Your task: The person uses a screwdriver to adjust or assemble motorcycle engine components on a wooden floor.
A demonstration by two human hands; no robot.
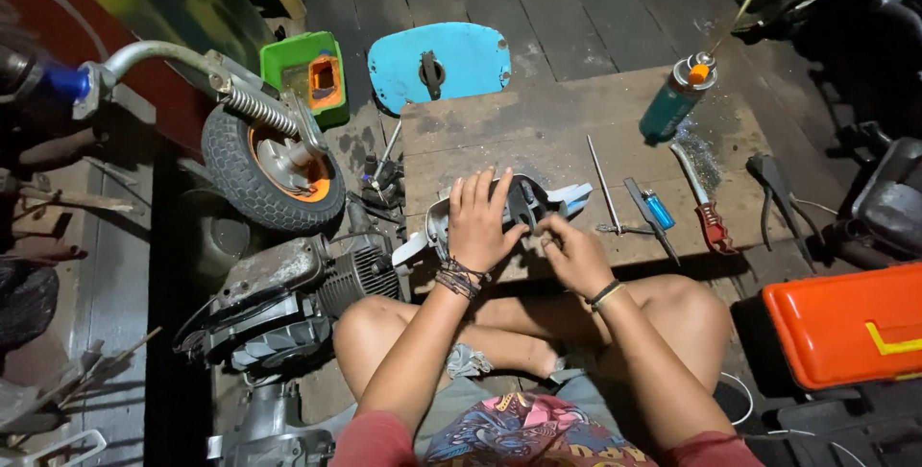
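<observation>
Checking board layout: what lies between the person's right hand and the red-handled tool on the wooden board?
In the head view, between the right hand and the red-handled tool lie a thin metal rod, a dark tool and a small blue lighter.

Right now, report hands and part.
Left hand flat on grey metal part. Right hand pinching its front edge. Screwdriver and lighter lie alongside.

Left hand [480,222] lies flat, fingers spread; right hand [573,254] pinches.
</observation>
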